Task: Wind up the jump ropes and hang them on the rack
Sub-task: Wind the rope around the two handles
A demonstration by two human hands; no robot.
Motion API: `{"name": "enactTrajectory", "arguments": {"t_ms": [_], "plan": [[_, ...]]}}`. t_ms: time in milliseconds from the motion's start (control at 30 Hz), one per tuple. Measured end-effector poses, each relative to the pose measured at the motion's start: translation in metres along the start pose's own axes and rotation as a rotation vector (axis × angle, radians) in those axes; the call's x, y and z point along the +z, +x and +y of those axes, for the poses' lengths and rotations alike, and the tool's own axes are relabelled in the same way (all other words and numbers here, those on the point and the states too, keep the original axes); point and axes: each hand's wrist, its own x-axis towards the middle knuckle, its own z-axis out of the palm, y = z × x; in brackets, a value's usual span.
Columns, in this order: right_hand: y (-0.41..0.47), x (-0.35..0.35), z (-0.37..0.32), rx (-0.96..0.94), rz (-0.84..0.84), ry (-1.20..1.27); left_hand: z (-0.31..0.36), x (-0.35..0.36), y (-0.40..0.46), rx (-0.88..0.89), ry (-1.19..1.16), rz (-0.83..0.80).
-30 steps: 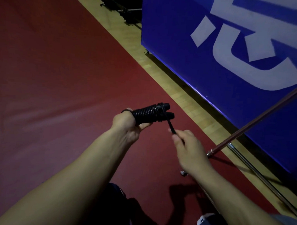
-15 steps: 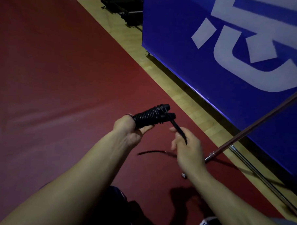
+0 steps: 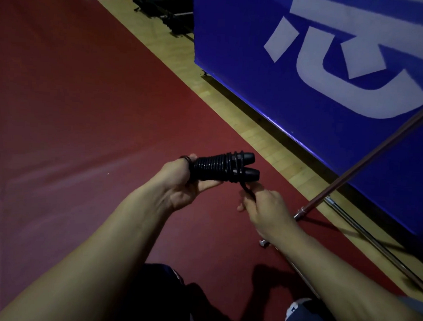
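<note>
Over red floor, right hand now draws rope tight.

The left hand grips the wound jump rope; the right hand pinches its loose end.

Hidden and cut off
The left hand covers the handles' near ends; the frame's edge crops the rack pole.

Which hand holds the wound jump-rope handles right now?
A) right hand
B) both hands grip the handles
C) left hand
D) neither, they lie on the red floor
C: the left hand grips the bundled jump rope handles, while the right hand only pinches the loose rope end below them.
</note>
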Motion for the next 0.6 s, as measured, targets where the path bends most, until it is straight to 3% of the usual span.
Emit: {"name": "enactTrajectory", "arguments": {"t_ms": [100,167,367,500,600], "plan": [[-0.003,-0.003,-0.005,0.149,-0.059,0.408,0.001,0.002,-0.006,-0.061,0.139,-0.106],[-0.001,-0.010,-0.004,0.183,-0.058,0.490,-0.001,0.000,-0.007,-0.094,0.256,-0.156],[0.004,-0.032,0.003,-0.141,0.205,0.032,-0.003,-0.002,-0.004,-0.127,0.420,-0.167],[0.002,-0.046,-0.004,-0.213,0.164,-0.286,-0.011,0.000,-0.001,-0.040,0.529,-0.022],[0.002,-0.052,-0.008,-0.181,0.030,-0.432,-0.015,-0.003,0.007,0.090,0.503,0.137]]}}
